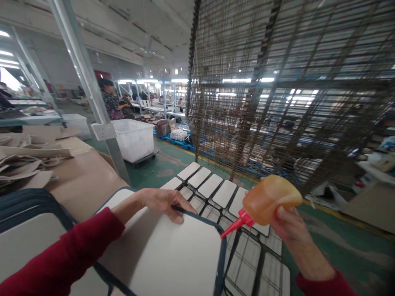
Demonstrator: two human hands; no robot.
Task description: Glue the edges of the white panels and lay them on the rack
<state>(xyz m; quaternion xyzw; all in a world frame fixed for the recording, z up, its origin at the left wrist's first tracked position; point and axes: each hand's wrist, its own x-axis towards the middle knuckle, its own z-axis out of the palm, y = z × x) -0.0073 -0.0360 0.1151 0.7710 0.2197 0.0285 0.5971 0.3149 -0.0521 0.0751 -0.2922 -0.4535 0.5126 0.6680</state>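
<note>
My left hand [165,202] rests on a white panel [173,255] edged with a dark blue trim [220,263], fingers pinched on the trim near the panel's far edge. My right hand [288,226] is wrapped round an orange squeeze bottle [271,198]. Its red nozzle [236,224] points down and left, with the tip right at the panel's trimmed corner. Both sleeves are dark red.
A wire rack [234,230] holding several white panels lies beyond my hands. A tall wire-shelf cart [277,90] stands behind it. Cardboard pieces [27,160] pile on the left table. A white bin [134,137], a metal post [92,94] and a seated person [109,100] are further back.
</note>
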